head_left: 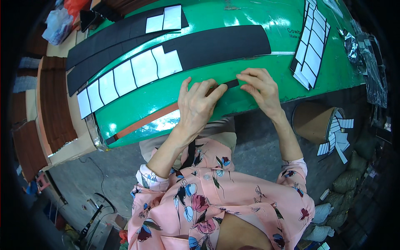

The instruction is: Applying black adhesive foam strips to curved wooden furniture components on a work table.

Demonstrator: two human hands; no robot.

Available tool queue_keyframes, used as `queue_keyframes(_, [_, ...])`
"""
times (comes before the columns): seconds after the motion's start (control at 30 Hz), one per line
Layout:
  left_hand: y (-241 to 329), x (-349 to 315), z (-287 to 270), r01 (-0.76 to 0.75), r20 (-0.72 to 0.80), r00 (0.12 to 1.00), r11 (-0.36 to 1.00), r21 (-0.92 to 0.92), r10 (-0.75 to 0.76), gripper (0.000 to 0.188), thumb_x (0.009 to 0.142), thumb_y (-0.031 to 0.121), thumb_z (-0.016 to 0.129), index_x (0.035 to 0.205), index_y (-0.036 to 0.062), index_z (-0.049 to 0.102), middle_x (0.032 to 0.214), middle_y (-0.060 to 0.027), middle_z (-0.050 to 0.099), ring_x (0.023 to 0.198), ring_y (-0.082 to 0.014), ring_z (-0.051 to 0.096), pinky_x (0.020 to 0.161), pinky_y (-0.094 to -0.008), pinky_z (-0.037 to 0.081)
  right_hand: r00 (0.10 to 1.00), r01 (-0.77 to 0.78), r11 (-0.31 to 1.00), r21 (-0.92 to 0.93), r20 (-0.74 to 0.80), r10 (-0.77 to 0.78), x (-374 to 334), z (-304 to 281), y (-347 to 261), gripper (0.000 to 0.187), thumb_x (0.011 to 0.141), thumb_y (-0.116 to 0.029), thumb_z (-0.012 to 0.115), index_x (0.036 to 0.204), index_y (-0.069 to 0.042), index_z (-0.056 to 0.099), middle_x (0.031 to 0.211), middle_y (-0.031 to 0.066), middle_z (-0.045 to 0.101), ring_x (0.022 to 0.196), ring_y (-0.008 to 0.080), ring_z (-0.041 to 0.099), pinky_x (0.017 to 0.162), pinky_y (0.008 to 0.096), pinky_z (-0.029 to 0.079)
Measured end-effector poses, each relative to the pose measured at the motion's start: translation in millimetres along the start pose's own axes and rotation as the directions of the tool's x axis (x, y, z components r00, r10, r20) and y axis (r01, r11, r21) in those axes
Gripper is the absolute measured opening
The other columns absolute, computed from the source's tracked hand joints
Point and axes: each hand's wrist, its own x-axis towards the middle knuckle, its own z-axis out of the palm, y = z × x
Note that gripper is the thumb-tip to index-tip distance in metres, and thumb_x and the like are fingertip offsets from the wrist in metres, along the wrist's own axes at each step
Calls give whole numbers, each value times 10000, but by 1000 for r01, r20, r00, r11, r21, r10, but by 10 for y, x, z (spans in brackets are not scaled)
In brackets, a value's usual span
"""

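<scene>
A long, narrow reddish-brown strip (146,120) lies along the table's near edge, with a black piece (110,140) at its left end and another black piece (232,83) at its right end. My left hand (195,103) rests on the strip near the right end, fingers spread and pressing down, index fingertip on the black piece. Just beyond that piece's tip is my right hand (262,89), its thumb and fingers drawn together in a pinch. Whatever is between them is too small to make out.
On the green table (250,68) lie black sheets (221,46) partly covered with white pieces (121,82), and another white-pieced sheet (312,39) at right. Brown strips (58,104) are stacked at left. A brown drum (312,121) with white scraps (336,137) stands below right.
</scene>
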Motion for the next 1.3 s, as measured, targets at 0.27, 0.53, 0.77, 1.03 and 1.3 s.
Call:
queue_keyframes(0.27, [-25, 9, 31, -134, 11, 991, 989, 60, 134, 340, 698, 54, 639, 1029, 131, 631, 913, -59, 579, 805, -222, 600, 840, -458, 445, 993, 103, 973, -204, -43, -114, -89, 146, -133, 324, 681, -33, 693, 995, -109, 672, 1029, 70, 591, 897, 267, 590, 687, 353, 510])
queue_keyframes(0.53, [-357, -563, -1182, 156, -125, 985, 921, 358, -119, 354, 676, 96, 701, 1023, 104, 632, 1002, -93, 590, 947, -269, 576, 876, -466, 392, 883, -455, 766, 454, 120, 454, -80, 106, -124, 296, 908, -179, 560, 1149, -10, 590, 1069, 94, 598, 949, 151, 574, 774, 277, 469])
queue_keyframes(0.77, [-840, -1469, -1890, 911, 57, 408, 402, -91, -911, 425, 987, 339, 374, 1050, 1, 623, 724, -154, 618, 675, -240, 591, 641, -360, 459, 713, -687, 696, 207, 376, 592, 89, 104, -143, 348, 946, -263, 509, 1115, 26, 605, 886, 86, 650, 715, 131, 605, 673, 258, 501])
queue_keyframes(1.03, [-1161, -623, -2172, 679, -40, 664, 625, -386, -747, 419, 948, 210, 471, 1245, -83, 493, 1194, -178, 574, 1081, -193, 547, 915, -299, 424, 852, -519, 793, 318, 117, 511, 940, -242, -240, 404, 921, -216, 544, 1239, 33, 527, 1205, 129, 571, 1103, 162, 530, 925, 279, 412])
queue_keyframes(1.3, [-2414, 1318, -2090, 395, -298, 795, 824, -407, -528, 471, 921, 226, 447, 1326, -16, 435, 1179, -97, 586, 989, -115, 524, 863, -234, 399, 925, -236, 937, 256, -236, 297, 2661, -80, 475, 491, 901, -297, 562, 1292, -8, 495, 1287, 131, 538, 1193, 197, 493, 1000, 283, 347])
